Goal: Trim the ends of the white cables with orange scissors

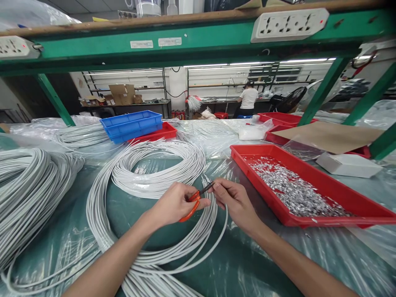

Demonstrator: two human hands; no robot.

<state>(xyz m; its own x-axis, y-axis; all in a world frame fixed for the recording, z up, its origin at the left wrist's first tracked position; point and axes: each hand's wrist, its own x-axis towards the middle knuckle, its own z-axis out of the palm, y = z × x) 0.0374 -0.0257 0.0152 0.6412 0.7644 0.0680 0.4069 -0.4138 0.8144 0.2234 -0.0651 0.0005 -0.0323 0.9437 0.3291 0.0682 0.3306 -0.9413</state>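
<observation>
My left hand [175, 205] is wrapped round a pair of scissors [194, 206] with orange handles. Their dark blades point right and reach the fingertips of my right hand [236, 203]. Those fingers pinch the end of a white cable [223, 233], which curves down and back to the left. Exactly how the blades meet the cable end is hidden by the fingers. Beneath both hands lies a large loose coil of white cables [99, 210], with a second coil [157, 189] resting just beyond, partly over it.
At right, a red tray [256, 185] holds many small shiny metal pieces. A thick cable bundle [34, 198] lies at left. Blue trays [133, 128] stand behind the coils. A green shelf beam [198, 41] with power strips crosses overhead. A person [248, 99] sits far back.
</observation>
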